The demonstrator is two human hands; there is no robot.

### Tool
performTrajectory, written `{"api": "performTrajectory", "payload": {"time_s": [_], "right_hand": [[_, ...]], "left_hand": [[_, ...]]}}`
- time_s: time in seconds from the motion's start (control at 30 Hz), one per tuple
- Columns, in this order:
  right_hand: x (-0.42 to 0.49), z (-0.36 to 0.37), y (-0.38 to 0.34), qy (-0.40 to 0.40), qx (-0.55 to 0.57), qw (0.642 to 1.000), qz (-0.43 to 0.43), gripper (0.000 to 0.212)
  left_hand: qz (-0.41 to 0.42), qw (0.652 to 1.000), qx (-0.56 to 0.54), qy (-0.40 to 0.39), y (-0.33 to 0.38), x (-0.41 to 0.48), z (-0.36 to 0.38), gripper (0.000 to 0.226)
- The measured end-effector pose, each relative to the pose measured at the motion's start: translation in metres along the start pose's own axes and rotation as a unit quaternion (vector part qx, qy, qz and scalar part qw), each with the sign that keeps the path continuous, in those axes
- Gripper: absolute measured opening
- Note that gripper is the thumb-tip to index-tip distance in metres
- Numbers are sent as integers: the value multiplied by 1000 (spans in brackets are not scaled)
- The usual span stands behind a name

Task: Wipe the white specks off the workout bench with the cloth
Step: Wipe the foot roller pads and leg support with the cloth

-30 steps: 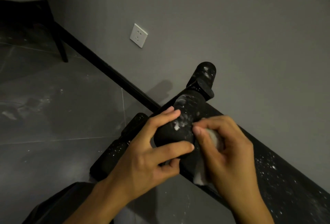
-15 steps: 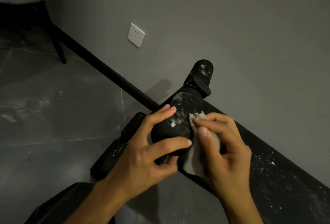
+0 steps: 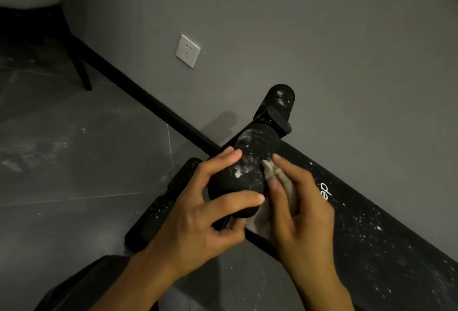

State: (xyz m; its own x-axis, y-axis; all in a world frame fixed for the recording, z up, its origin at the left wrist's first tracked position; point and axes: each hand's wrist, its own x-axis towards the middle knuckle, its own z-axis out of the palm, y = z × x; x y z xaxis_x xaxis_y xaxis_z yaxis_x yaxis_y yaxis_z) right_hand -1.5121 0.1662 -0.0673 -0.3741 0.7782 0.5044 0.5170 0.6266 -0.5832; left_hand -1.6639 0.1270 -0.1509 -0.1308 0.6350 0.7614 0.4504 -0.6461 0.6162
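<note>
1. Bench [image 3: 352, 187]: black padded workout bench, running from centre frame to the lower right, alongside a grey wall. White lettering, partly hidden, near its upper end.
2. White specks [image 3: 366, 231]: scattered thickly over the bench pad to the right of the hands; more on the roller and on the lower black bar.
3. Foam roller [image 3: 250, 152]: black and cylindrical, at the head of the bench, with a white smear and a small white patch on its upper side.
4. Left hand [image 3: 198, 219]: its grip is closed around the near end of the foam roller, with the forefinger over the top and the thumb across the front.
5. Right hand [image 3: 302, 216]: blurred. Its grip is pinched on the cloth, with the fingertips against the roller's right side.
6. Cloth [image 3: 269, 170]: pale and crumpled, caught between the right fingers and the roller. Its lower part hangs beneath the hand over the bench edge.
7. Second roller [image 3: 280, 102]: black and speckled, further up the frame.
8. Lower bar [image 3: 161, 209]: black and padded, at floor level to the left.
9. Wall socket [image 3: 187, 50]: white, on the grey wall.
10. Floor [image 3: 74, 162]: dark tiles, dusted with white marks.
</note>
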Motion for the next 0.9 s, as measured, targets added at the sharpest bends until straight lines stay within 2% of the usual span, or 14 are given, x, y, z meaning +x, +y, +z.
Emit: {"api": "performTrajectory", "payload": {"time_s": [0.1,0.23,0.37,0.5,0.7,0.8,0.9], "right_hand": [[26,2,5,20,-30,999,14,21],[19,-1,2,-11,-11,1000,-17,10],[4,-7,-1,-34,11,998,-59,16],[31,0,0,10,-20,999,-31,13],[-3,-11,-4,-66,47,993,-89,13],[4,-9,-3,-49,31,994,-90,12],[19,-2,-7,-10,9,999,-51,11]], "left_hand": [[-2,1000,4,-3,0,0,0,50],[-2,1000,1,-11,0,0,-1,53],[2,1000,-12,-7,-3,0,-1,47],[3,1000,-11,4,-2,1,2,46],[9,1000,-23,-9,-5,0,-1,47],[12,1000,-23,-2,-6,0,0,49],[11,1000,-19,2,-6,0,0,51]]}}
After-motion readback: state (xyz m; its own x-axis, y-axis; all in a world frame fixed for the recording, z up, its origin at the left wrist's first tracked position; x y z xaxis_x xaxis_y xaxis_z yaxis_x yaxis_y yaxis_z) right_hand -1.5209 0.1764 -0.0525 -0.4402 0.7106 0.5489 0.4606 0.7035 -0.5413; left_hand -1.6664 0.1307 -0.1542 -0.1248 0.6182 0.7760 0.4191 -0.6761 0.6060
